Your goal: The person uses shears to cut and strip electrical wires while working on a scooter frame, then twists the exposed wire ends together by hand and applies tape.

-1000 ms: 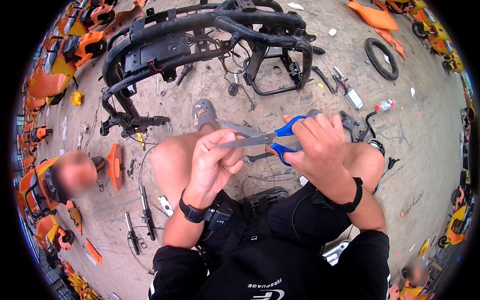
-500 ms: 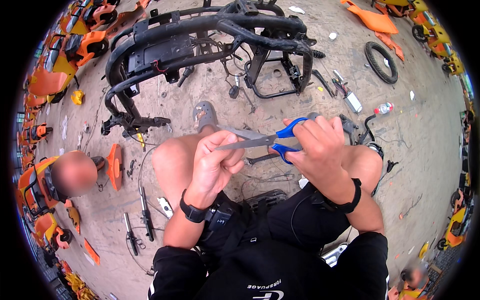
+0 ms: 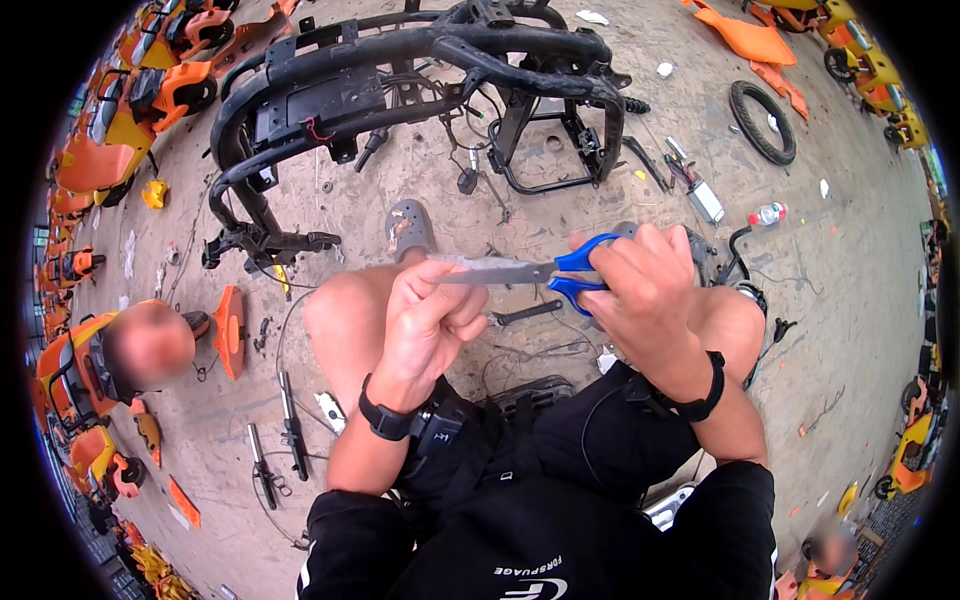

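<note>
Short of the frame [image 3: 355,52], our right hand [image 3: 645,285] wraps its fingers round the handles of the scissors [image 3: 538,273], likely to work the nearly closed blades; our left hand's [image 3: 430,315] fingers press together by their tips, pinching what, we cannot tell. Right of the frame lies a bottle [image 3: 768,214].

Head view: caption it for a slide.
Right hand grips nearly closed blue-handled scissors reaching the left hand, a black frame on the floor beyond.
</note>
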The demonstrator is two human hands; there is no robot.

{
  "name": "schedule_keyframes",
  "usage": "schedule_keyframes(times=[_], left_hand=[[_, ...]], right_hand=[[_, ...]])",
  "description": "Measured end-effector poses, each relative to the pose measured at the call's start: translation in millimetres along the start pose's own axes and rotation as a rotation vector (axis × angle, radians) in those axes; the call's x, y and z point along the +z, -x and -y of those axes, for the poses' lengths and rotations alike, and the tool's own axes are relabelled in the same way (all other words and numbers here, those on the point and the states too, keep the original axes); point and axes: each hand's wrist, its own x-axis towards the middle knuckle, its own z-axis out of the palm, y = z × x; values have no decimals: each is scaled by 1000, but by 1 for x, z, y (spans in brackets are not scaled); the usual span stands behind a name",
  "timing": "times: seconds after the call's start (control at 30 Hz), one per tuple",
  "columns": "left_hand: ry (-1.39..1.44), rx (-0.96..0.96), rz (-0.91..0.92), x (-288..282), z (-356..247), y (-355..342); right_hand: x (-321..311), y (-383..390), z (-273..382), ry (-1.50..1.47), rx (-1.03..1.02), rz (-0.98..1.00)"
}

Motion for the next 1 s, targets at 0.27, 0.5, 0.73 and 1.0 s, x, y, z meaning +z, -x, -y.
schedule_keyframes(times=[0.27,0.5,0.73,1.0], left_hand=[[-46,-14,56,4,6,-3],[-194,62,-4,3,4,1],[-840,295,-215,14,6,2],[-1354,551,-91,16,19,-7]], right_hand=[[2,-4,4,-278,324,141],[4,-6,1,-1370,862,362],[10,-4,8,-1351,806,470],[27,-1,13,-1296,777,318]])
